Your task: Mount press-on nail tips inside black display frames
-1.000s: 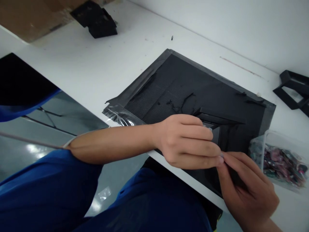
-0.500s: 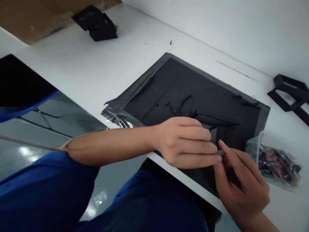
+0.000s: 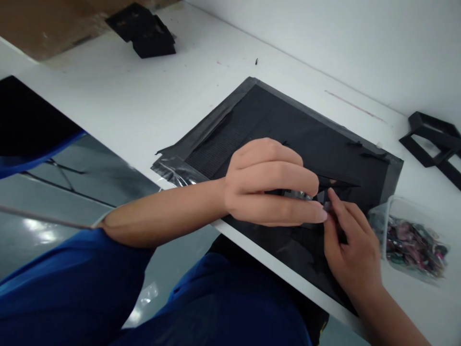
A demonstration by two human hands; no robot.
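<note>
Over the black mat (image 3: 288, 113), my left hand (image 3: 272, 185) has its fingers curled, its tips meeting those of my right hand (image 3: 351, 242). A small greyish piece (image 3: 327, 206) is pinched between my right thumb and forefinger, and a left fingertip touches it. Beneath the hands lies a black angular part (image 3: 338, 185) on the mat, mostly covered by my left hand. Something small and clear shows under my left fingers, too hidden to make out.
A clear plastic box (image 3: 389, 226) of small dark and pink wrapped pieces stands right of the mat. A black frame-like part (image 3: 432, 137) lies at the far right, black blocks (image 3: 153, 41) at the back left. The white table (image 3: 118, 115) ends at its front edge.
My left hand has risen and its fingers have spread into a wider arch. My right hand has moved up and left with the small piece.
</note>
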